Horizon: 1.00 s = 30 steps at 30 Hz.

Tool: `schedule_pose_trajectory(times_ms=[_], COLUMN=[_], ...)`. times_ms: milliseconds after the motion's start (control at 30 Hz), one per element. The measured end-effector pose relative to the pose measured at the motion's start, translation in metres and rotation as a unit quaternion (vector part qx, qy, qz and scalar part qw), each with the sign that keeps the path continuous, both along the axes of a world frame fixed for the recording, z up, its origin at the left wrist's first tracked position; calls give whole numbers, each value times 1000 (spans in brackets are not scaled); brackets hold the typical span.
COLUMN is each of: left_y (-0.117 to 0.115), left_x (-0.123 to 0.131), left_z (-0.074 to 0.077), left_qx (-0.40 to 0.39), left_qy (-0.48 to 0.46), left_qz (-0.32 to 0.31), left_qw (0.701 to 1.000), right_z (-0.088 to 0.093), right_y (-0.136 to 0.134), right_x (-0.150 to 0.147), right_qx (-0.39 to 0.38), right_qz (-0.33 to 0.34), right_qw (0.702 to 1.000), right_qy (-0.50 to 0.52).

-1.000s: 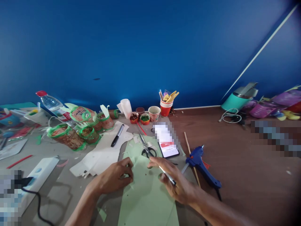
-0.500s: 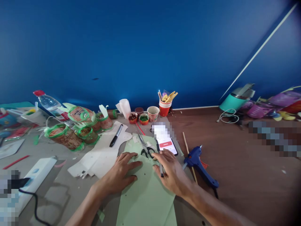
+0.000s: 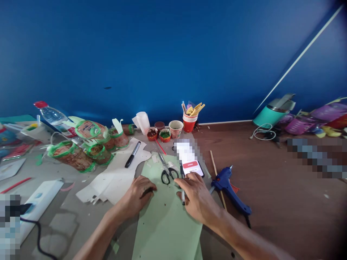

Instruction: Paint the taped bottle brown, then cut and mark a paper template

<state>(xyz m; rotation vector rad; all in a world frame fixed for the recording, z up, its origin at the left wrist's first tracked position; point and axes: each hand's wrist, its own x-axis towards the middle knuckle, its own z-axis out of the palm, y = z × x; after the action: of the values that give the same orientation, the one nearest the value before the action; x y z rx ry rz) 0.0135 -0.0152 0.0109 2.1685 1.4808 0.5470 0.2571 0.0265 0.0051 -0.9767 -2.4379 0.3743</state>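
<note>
A pen (image 3: 183, 198) sits in my right hand (image 3: 196, 195), between the thumb and the fingers. That hand rests at the right side of a pale green sheet of paper (image 3: 165, 224), just below a phone (image 3: 192, 165) with a lit screen. My left hand (image 3: 139, 195) lies along the sheet's left edge, its fingers loosely bent and the thumb apart from them; nothing shows in it. Scissors (image 3: 168, 171) with black handles lie on the upper part of the sheet, between both hands.
A blue glue gun (image 3: 230, 189) and a wooden stick (image 3: 214, 164) lie to the right. Leftward are cut white paper (image 3: 114, 180), a black marker (image 3: 132, 155) and green-edged brown pots (image 3: 72, 155). Small cups (image 3: 176, 129) stand along the blue wall (image 3: 173, 61).
The fingers of my left hand have drawn in from a spread pose. The pen in my right hand has swung more upright. The whole view has shifted slightly.
</note>
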Motion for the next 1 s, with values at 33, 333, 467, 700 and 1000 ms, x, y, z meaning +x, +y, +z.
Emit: schedule_pose_trajectory(times_ms=[33,333,467,700,1000], left_y=[0,-7,-9,-7,-7], left_x=[0,-2,0,-1,-2], left_z=[1,4,6,-4,-6], left_qx=[-4,-37,-46,2,15], left_qy=[-6,-48,-36,12,33], left_qz=[9,79,58,59,98], left_qw=[1000,995,997,998,995], right_z=[0,3,4,16,12], right_y=[0,0,0,-5,-19], right_x=[0,0,1,4,-2], right_qx=[-4,21,54,81,20], right_qz=[7,27,30,77,197], right_qw=[1000,996,995,985,972], right_qy=[5,84,81,129,125])
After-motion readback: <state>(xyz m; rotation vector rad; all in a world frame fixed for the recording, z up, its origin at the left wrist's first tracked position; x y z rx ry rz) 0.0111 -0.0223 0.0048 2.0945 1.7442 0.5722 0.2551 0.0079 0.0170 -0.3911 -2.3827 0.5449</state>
